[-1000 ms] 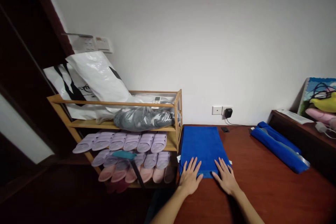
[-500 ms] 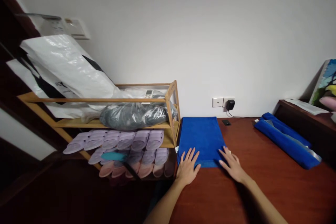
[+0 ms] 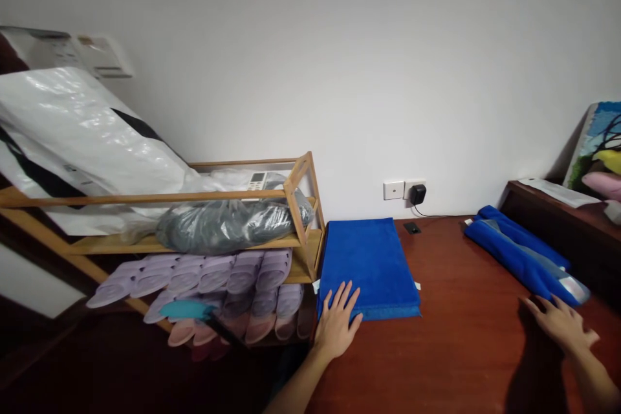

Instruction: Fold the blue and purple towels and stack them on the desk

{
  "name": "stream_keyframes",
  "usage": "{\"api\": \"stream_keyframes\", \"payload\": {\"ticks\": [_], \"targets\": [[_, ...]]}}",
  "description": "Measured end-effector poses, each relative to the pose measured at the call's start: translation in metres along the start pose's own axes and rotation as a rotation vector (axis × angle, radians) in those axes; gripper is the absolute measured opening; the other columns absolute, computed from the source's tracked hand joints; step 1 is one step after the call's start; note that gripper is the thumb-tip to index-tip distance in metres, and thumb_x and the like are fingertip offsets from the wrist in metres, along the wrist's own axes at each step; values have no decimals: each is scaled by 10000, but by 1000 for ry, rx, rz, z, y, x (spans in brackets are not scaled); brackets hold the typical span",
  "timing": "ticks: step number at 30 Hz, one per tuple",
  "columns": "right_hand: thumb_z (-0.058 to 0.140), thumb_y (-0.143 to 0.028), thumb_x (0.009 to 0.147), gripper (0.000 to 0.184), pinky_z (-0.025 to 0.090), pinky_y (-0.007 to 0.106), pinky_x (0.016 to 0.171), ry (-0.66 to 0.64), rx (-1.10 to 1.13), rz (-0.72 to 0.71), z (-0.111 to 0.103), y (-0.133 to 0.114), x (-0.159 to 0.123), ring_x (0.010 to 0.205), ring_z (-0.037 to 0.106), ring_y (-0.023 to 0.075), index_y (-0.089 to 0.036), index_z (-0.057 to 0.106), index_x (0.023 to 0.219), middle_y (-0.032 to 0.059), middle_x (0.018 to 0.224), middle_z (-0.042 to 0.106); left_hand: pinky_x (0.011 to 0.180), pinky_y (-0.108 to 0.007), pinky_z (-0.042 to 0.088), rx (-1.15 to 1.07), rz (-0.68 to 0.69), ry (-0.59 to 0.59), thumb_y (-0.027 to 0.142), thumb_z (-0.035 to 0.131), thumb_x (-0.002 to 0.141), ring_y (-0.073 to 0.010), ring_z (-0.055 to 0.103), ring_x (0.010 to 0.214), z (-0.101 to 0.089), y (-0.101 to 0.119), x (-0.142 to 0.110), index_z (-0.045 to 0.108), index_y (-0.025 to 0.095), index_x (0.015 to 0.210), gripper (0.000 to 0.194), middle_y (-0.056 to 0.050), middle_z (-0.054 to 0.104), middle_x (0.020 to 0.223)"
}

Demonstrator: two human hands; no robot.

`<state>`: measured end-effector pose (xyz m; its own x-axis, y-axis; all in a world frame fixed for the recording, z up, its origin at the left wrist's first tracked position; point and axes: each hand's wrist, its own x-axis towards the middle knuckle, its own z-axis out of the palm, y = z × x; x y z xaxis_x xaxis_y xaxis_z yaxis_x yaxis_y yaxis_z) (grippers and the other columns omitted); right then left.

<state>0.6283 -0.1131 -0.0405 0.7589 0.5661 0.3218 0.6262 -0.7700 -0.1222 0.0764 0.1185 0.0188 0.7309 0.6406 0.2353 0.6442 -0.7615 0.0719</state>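
A folded blue towel (image 3: 366,265) lies flat on the dark red wooden table (image 3: 451,349), at its left edge. My left hand (image 3: 336,322) rests open, fingers spread, on the towel's near left corner. My right hand (image 3: 560,320) is open, fingers stretched out over the table, just short of the near end of a rolled blue and grey bundle (image 3: 524,259) lying at the right. It holds nothing.
A wooden shoe rack (image 3: 301,207) stands left of the table with several lilac and pink slippers (image 3: 228,272), a grey bagged item (image 3: 223,223) and white plastic bags (image 3: 82,142). A wall socket with a black charger (image 3: 417,193) is behind. A raised shelf (image 3: 557,213) stands at right.
My right hand has left the towel and swung right across the table to near the rolled bundle. My left hand stays on the towel. The view has shifted.
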Motion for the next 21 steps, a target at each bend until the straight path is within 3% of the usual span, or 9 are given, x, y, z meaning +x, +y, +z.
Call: {"api": "stream_keyframes", "payload": {"ticks": [3, 7, 10, 13, 15, 17, 21], "targets": [[311, -528, 829, 526, 333, 598, 804, -116, -39, -16, -20, -26, -23, 1108, 494, 383, -238, 681, 1064, 180, 1234, 572, 1100, -476, 188, 2, -3, 1, 417, 346, 961, -236, 182, 1398, 1, 0, 0, 145, 322, 1473, 559, -12, 212, 1543], [337, -394, 852, 403, 370, 494, 776, -67, -191, -293, -60, -64, -71, 947, 568, 320, -201, 691, 829, 162, 935, 656, 1101, -468, 190, 1, 2, 13, 412, 354, 957, -240, 191, 1396, 4, -2, 0, 159, 323, 1472, 558, -13, 219, 1541], [322, -401, 879, 409, 384, 444, 741, -38, -253, -416, -86, -89, -115, 812, 592, 292, -185, 661, 800, 139, 794, 652, 1102, -472, 185, -2, 9, 9, 416, 350, 957, -242, 187, 1398, 6, -2, 1, 174, 322, 1470, 551, -15, 216, 1542], [284, -450, 891, 476, 406, 443, 730, 12, -285, -337, -101, -113, -158, 864, 598, 316, -155, 639, 1010, 179, 1015, 649, 1100, -488, 170, -27, -7, -11, 425, 333, 958, -242, 167, 1403, 5, 0, 1, 203, 313, 1465, 535, -21, 210, 1543], [254, -408, 899, 519, 428, 451, 734, 18, -256, -272, -104, -129, -185, 993, 577, 356, -127, 564, 1206, 221, 1260, 543, 1100, -498, 156, -57, -16, -31, 416, 333, 957, -241, 161, 1405, 1, 2, 2, 245, 297, 1456, 521, -29, 228, 1538], [229, -370, 905, 543, 450, 452, 752, -40, -179, -284, -104, -143, -212, 1075, 553, 364, -122, 486, 1315, 225, 1374, 446, 1100, -515, 139, -81, -25, -42, 390, 327, 957, -241, 154, 1406, -6, 5, 2, 282, 282, 1443, 500, -34, 250, 1531], [298, -441, 889, 554, 466, 460, 838, -230, 53, -383, -116, -167, -258, 1047, 585, 333, -166, 489, 1331, 184, 1385, 455, 1090, -573, 96, -99, -51, -5, 261, 258, 959, -272, 137, 1408, -29, 29, -9, 320, 185, 1430, 481, -99, 252, 1524]]}}
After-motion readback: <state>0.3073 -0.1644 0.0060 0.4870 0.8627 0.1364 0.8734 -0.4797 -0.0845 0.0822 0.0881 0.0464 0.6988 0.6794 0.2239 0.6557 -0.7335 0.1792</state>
